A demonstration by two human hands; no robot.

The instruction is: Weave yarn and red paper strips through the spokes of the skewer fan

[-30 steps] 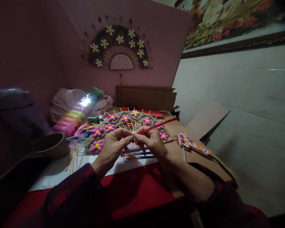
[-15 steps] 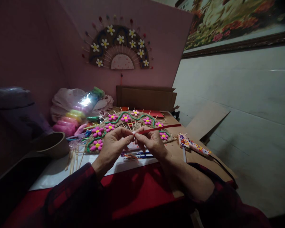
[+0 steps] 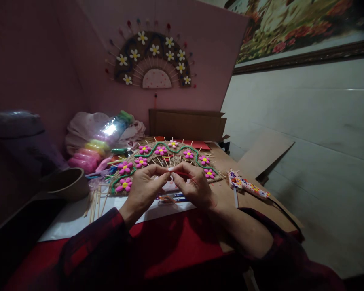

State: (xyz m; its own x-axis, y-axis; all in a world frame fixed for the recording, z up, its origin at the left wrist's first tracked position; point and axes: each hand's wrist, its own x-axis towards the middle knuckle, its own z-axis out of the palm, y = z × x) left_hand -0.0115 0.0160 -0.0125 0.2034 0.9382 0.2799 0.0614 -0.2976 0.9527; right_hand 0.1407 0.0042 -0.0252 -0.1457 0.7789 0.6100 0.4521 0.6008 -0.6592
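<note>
My left hand (image 3: 145, 185) and my right hand (image 3: 195, 186) meet fingertip to fingertip, both pinched closed on a thin red strip (image 3: 183, 174). Most of the strip is hidden by the fingers of my right hand; its material is hard to make out. Just behind the hands lies a half-round, twine-covered fan (image 3: 151, 157) with pink flowers, a wavy green cord and thin sticks round its edge. Below my fingers, blue-handled tools (image 3: 180, 197) lie on a white sheet (image 3: 153, 212).
A flower-patterned glue gun (image 3: 247, 186) with a black cord rests on cardboard (image 3: 227, 204) at the right. On the left are a round pot (image 3: 68, 184), loose sticks (image 3: 94, 204) and a bag of coloured clay (image 3: 92, 149). A finished-looking fan (image 3: 123, 74) hangs behind.
The red strip stretched out to the right past my right hand; now only a short part shows at my fingers. My hands have stayed in nearly the same place.
</note>
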